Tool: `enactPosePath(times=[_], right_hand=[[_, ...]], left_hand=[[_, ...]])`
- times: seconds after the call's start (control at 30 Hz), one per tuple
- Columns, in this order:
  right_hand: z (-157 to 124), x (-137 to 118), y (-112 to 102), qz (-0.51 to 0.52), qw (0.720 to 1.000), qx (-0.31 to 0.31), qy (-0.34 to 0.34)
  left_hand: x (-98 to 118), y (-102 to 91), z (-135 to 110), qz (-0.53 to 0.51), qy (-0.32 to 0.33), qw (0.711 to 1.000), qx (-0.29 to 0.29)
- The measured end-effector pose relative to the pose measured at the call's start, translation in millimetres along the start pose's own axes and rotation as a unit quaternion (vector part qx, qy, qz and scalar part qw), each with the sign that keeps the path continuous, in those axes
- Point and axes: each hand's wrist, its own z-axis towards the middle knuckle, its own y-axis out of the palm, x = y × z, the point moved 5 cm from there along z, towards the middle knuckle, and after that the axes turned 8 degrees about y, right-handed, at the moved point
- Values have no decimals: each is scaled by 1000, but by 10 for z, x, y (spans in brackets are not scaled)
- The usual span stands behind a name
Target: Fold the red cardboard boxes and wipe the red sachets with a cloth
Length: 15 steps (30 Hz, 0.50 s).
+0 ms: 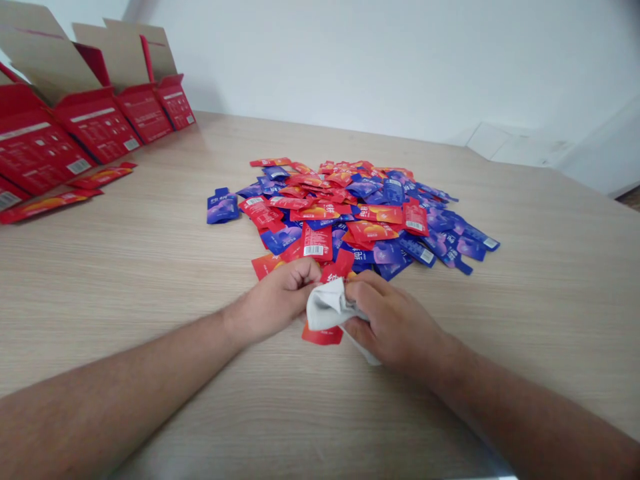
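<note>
white cloth [327,308] clamped in my fingers [360,293], l hand [277,300] & r hand [395,327] close together on it, red sachet [323,335] under it, at near edge of sachet heap [345,213] on worktop [550,300], red cartons [95,123] far left.

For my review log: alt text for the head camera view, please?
The left hand and right hand grip a crumpled white cloth over a red sachet, beside a heap of red and blue sachets on a wood-grain table.
</note>
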Motion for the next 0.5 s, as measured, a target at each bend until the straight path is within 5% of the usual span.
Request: enactPosePath(times=[0.2,0.37,0.5], right_hand=[[3,84,-81,0,997,62,47],[5,14,-26,8,1000,-16,7],[17,94,-132,13,996,68,56]], left_hand=[[-51,-12,3,-9,-14,1000,6],[-39,-5,1,2,16,1000,-21],[-51,-9,0,-18,-1,1000,-22]])
